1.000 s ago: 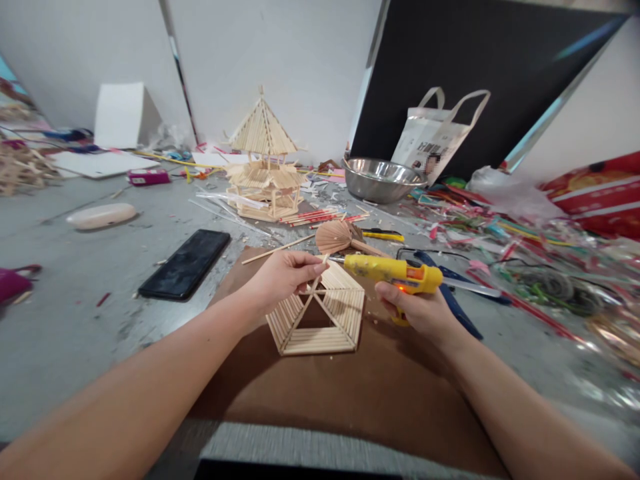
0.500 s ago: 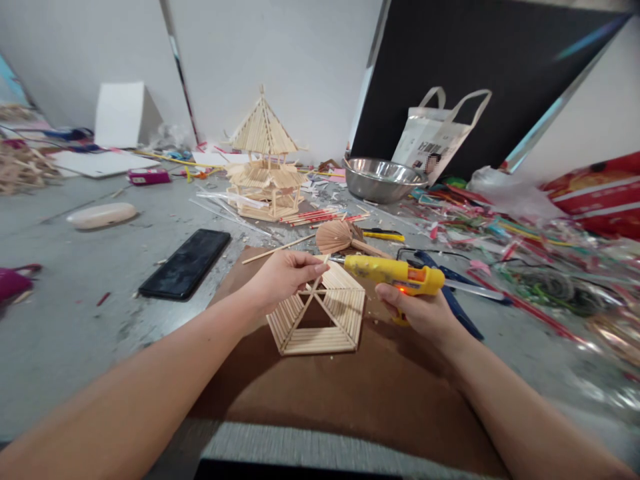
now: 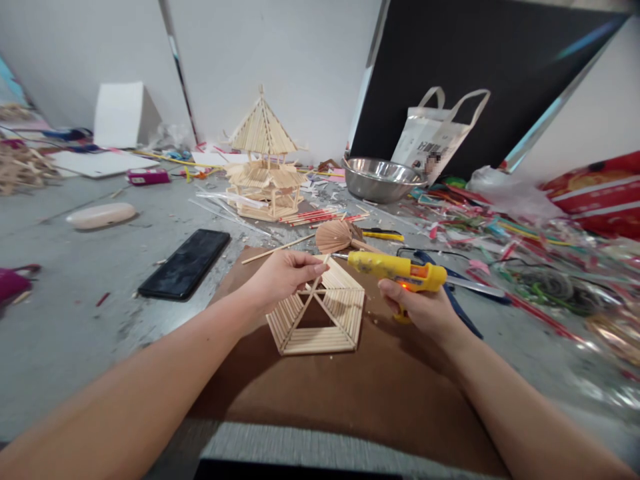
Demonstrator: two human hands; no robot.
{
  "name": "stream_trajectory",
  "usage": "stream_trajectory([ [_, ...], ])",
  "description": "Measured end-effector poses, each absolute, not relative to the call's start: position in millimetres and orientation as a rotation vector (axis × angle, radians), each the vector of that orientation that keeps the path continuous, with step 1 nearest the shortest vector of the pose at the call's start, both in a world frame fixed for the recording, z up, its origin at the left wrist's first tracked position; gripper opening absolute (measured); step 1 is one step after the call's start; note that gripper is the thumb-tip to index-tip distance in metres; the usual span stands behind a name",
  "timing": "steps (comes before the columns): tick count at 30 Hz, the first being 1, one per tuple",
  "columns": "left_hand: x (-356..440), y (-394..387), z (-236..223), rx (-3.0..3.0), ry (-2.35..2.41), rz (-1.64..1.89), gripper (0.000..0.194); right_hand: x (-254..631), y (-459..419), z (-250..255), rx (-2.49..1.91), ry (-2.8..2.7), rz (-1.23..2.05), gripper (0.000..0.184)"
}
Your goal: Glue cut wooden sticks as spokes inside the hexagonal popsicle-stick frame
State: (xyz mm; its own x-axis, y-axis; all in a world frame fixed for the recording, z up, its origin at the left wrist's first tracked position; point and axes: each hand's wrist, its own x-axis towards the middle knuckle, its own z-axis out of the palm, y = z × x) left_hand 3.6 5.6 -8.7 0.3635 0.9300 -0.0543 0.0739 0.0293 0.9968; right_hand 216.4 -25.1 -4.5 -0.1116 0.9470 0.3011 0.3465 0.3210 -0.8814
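Note:
My right hand (image 3: 423, 310) is wrapped round the handle of a yellow hot glue gun (image 3: 387, 267), its orange light lit. The nozzle points left, close to the fingertips of my left hand (image 3: 290, 277). Those fingers are pinched on a short wooden stick (image 3: 327, 260), which stands over the far side of a six-sided stick panel (image 3: 320, 340). Rows of sticks line the panel's sides, and bare spokes cross at its middle. My left hand hides the panel's far left part. The panel lies on a brown board (image 3: 350, 400).
Behind stands a stick pavilion (image 3: 265, 133), with red-tipped sticks (image 3: 313, 217) before it. A black phone (image 3: 185, 265) lies left. Further right are a steel bowl (image 3: 383, 181), a yellow cutter (image 3: 383, 235), blue-handled pliers (image 3: 463, 310) and a heap of coloured scraps (image 3: 540, 267).
The glue gun has shifted slightly to the right, and its nozzle sits a little further from my left fingertips. My left hand and the panel have stayed in place.

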Motion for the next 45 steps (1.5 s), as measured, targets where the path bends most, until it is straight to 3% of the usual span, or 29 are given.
stream_trajectory([
  [14, 2.7, 3.8, -3.0, 1.663, 1.087, 0.716, 0.020, 222.6, -18.6, -4.4, -1.272, -1.325, 1.073, 0.030],
  [26, 2.6, -1.1, -4.7, 2.046, 1.084, 0.205, 0.022, 224.1, -15.1, -6.3, -1.270, -1.393, 1.085, 0.031],
  [45, 7.1, -3.4, -10.1, 2.143, 1.117, 0.143, 0.021, 223.1, -16.8, -7.0, -1.283, -1.404, 1.113, 0.030],
])
